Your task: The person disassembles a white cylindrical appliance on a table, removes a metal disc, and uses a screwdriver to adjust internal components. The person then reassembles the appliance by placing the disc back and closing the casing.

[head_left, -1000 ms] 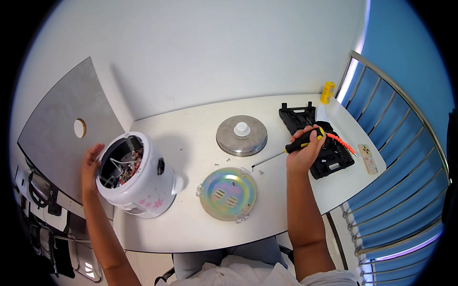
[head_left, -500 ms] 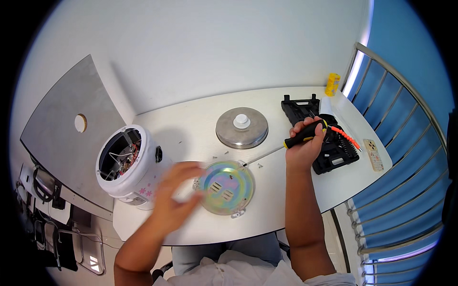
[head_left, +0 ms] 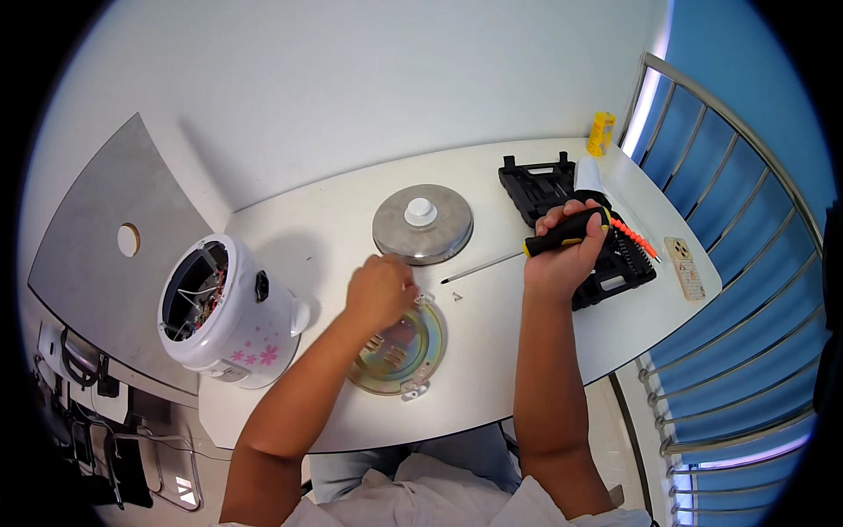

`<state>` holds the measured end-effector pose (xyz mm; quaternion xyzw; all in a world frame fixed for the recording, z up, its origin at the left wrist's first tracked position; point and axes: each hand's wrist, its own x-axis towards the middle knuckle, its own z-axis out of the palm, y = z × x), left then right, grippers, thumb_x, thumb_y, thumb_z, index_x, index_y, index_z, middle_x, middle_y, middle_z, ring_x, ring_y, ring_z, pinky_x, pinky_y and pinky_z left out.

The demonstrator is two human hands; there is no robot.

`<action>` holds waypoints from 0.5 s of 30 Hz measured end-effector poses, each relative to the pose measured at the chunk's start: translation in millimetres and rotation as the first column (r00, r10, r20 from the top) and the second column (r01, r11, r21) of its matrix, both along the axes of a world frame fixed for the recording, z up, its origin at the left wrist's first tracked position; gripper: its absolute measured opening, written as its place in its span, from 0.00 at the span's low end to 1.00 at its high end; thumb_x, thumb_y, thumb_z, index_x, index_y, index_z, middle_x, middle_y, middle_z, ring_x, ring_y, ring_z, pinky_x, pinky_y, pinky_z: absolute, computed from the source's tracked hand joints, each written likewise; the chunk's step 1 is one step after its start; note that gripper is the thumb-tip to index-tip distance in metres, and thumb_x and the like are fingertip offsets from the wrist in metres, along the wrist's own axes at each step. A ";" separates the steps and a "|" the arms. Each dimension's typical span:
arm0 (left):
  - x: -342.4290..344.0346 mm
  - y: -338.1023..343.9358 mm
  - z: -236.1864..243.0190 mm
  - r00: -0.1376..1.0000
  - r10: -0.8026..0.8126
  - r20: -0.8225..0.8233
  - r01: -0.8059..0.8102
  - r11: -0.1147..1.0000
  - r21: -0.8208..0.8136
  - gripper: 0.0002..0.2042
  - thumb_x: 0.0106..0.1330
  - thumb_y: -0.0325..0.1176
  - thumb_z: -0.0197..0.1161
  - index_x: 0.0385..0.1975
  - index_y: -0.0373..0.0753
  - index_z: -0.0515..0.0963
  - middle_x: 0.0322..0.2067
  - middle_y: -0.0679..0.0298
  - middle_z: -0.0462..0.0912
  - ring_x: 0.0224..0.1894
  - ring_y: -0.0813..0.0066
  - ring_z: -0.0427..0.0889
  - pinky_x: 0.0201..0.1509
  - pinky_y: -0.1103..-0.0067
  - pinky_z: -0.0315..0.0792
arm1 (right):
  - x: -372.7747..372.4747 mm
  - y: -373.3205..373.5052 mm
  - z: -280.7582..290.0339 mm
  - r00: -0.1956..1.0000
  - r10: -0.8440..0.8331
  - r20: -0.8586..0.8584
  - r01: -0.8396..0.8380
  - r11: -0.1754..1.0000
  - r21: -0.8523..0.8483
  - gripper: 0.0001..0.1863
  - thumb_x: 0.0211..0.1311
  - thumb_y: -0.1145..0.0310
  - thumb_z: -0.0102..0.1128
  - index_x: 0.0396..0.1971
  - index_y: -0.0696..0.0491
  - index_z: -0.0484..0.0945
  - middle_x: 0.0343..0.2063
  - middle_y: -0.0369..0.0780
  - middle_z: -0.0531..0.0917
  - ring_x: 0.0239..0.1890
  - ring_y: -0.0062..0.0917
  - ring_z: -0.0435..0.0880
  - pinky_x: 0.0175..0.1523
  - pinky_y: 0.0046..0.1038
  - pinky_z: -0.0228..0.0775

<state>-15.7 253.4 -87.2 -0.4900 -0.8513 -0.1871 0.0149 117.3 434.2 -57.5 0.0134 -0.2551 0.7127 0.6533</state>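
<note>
Screwdriver (head_left: pixel 550 240) sits wrapped in the right hand (head_left: pixel 565 259), shaft slanting toward the iridescent round metal plate (head_left: pixel 411 347) on the table (head_left: pixel 492 378). The left hand (head_left: pixel 380 292) bends over the plate's far edge, fingers curled, any grasp hidden; half a second ago it spread open, farther left.

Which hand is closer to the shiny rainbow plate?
Left. The left hand is at the plate's far edge, partly covering it in this view. The right hand is farther off, to the plate's right, gripping a screwdriver.
</note>
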 end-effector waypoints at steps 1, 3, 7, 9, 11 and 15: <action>-6.4 1.5 4.7 0.994 0.046 -0.103 -0.056 0.993 -0.101 0.06 0.51 0.36 0.65 0.22 0.41 0.80 0.33 0.60 0.81 0.39 0.61 0.79 0.41 0.69 0.73 | 1.7 0.8 2.2 1.000 -0.017 0.008 0.017 0.999 -0.031 0.11 0.62 0.60 0.49 0.40 0.48 0.65 0.28 0.35 0.73 0.23 0.23 0.70 0.27 0.26 0.62; -25.9 0.4 4.8 0.990 0.079 -0.116 -0.105 0.966 -0.236 0.07 0.51 0.38 0.65 0.22 0.43 0.81 0.31 0.61 0.81 0.37 0.62 0.80 0.39 0.69 0.73 | 2.4 1.0 3.5 0.999 -0.040 0.025 0.042 0.995 -0.092 0.11 0.62 0.60 0.49 0.40 0.48 0.65 0.28 0.35 0.72 0.23 0.23 0.70 0.27 0.26 0.62; -57.3 -7.3 -3.7 0.984 0.056 -0.166 -0.109 0.939 -0.327 0.08 0.50 0.41 0.65 0.23 0.44 0.81 0.28 0.62 0.81 0.35 0.64 0.80 0.37 0.69 0.74 | 1.1 2.7 0.3 1.000 0.006 0.015 -0.004 0.995 -0.098 0.11 0.62 0.61 0.49 0.40 0.48 0.65 0.28 0.35 0.72 0.23 0.22 0.69 0.27 0.25 0.61; -65.5 -5.9 -8.3 0.987 0.047 -0.153 -0.097 0.937 -0.334 0.09 0.50 0.42 0.66 0.24 0.44 0.80 0.27 0.62 0.81 0.35 0.63 0.80 0.37 0.70 0.73 | 0.8 2.1 1.0 1.000 0.003 0.020 -0.001 0.996 -0.085 0.11 0.62 0.61 0.49 0.40 0.48 0.65 0.28 0.34 0.72 0.23 0.22 0.69 0.28 0.25 0.61; -68.2 -4.5 -9.9 0.991 0.038 -0.127 -0.078 0.942 -0.327 0.10 0.50 0.42 0.66 0.24 0.44 0.80 0.27 0.62 0.81 0.35 0.63 0.80 0.36 0.70 0.73 | 0.1 1.0 1.8 1.000 0.003 0.024 -0.001 0.996 -0.091 0.10 0.62 0.61 0.49 0.40 0.48 0.65 0.28 0.34 0.72 0.23 0.22 0.69 0.28 0.26 0.61; -65.7 -6.7 -10.1 0.989 0.107 -0.102 -0.135 0.937 -0.321 0.10 0.53 0.42 0.64 0.25 0.43 0.80 0.29 0.60 0.80 0.35 0.62 0.79 0.36 0.69 0.73 | -2.3 -0.8 2.2 0.999 0.018 0.033 -0.014 0.996 -0.094 0.10 0.62 0.61 0.48 0.40 0.48 0.65 0.28 0.35 0.72 0.23 0.23 0.69 0.28 0.26 0.61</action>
